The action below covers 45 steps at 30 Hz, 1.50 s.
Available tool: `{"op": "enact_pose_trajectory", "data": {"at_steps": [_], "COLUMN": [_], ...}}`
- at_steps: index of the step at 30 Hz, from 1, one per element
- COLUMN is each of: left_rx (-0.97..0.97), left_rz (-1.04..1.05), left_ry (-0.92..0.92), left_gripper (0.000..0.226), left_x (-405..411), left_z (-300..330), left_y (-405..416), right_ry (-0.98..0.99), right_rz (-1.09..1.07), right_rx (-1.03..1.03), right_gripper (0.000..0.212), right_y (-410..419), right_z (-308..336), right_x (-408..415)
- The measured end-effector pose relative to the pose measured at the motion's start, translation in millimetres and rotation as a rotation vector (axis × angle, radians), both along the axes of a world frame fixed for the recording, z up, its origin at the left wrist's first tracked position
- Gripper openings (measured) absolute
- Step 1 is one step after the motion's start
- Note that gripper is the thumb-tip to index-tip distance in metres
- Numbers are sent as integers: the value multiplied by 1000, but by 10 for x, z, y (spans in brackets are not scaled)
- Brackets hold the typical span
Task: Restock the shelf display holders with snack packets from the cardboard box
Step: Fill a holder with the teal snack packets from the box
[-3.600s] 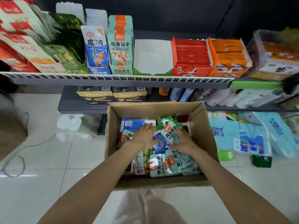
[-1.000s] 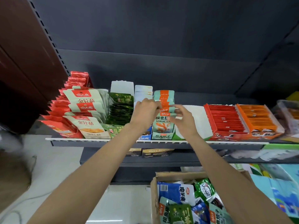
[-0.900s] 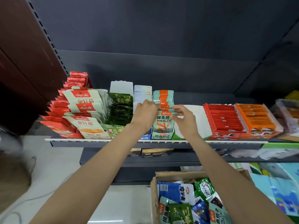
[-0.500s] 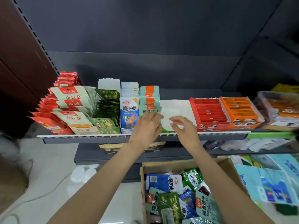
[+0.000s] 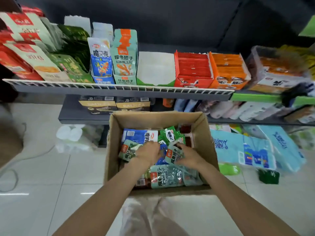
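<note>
Reaching into the cardboard box (image 5: 201,133) on the floor, both hands sit close together on the heap: right hand (image 5: 189,155) pinches a teal snack packet (image 5: 175,154), long axis pointing away, left hand (image 5: 147,153) curled among packets, grip unclear. Teal holder (image 5: 125,80) lies up and ahead on the shelf (image 5: 119,90). Half a second ago both hands were at that shelf, empty.
</note>
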<state>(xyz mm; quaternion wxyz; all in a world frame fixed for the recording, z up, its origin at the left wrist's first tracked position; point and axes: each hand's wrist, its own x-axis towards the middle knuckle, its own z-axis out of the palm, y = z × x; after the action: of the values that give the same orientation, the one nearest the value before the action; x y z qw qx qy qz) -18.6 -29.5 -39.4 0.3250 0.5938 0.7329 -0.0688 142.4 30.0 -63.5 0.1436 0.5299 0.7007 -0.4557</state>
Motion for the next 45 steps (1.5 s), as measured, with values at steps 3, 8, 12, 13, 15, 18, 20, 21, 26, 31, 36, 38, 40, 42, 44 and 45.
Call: {"op": "enact_pose_trajectory", "data": {"at_steps": [3, 8, 12, 13, 15, 18, 20, 21, 26, 31, 36, 38, 40, 42, 44, 45], "left_rx": [-248, -268, -251, -283, -325, -306, -267, -235, 39, 198, 251, 273, 363, 552, 769, 838], "left_rz": [2, 219, 233, 220, 217, 310, 432, 533, 1009, 1056, 1032, 990, 929, 821, 681, 622], "left_ry": [68, -18, -6, -8, -38, -157, -379, -538, -1184, -1354, -1350, -1306, -1171, -896, -622, -563], "left_gripper": [50, 27, 53, 55, 48, 26, 10, 10, 24, 29, 31, 33, 33, 31, 28, 32], "left_x": [135, 204, 137, 139, 148, 120, 81, 67, -95, -360, -690, -825, -988, -1202, -1463, -1590], "left_z": [-119, -213, -151, -128, -146, -138, -61, 31, 586, 1062, 1417, 1537, 1608, 1629, 1638, 1656], "left_y": [-136, -171, -178, -201, -218, -189, -156, -138, -44, 67, 245, 332, 426, 529, 630, 682], "right_ry": [-58, -41, -23, -13, 27, 193, 325, 392, 673, 763, 692, 699, 714, 767, 847, 882], "right_rz": [136, 292, 304, 276, 214, 104, 13, -25, -164, 24, 59, -8, -80, -182, -300, -347], "right_rx": [8, 212, 289, 311, 369, 399, 385, 374, 205, 109, 429, 506, 507, 425, 310, 265], "right_gripper": [107, 82, 56, 51, 37, 27, 23, 23, 24, 35, 37, 23, 18, 24, 26, 27], "right_y": [-153, -153, -65, -43, 0, 16, 5, 5, 0, 83, 294, 386, 481, 575, 684, 757], "right_z": [-174, -198, -11, 39, 118, 226, 337, 388, 675, 966, 1149, 1245, 1351, 1456, 1556, 1584], "right_x": [82, 80, 69, 79, 102, 107, 92, 82, -50, -328, -734, -924, -1139, -1366, -1593, -1703]}}
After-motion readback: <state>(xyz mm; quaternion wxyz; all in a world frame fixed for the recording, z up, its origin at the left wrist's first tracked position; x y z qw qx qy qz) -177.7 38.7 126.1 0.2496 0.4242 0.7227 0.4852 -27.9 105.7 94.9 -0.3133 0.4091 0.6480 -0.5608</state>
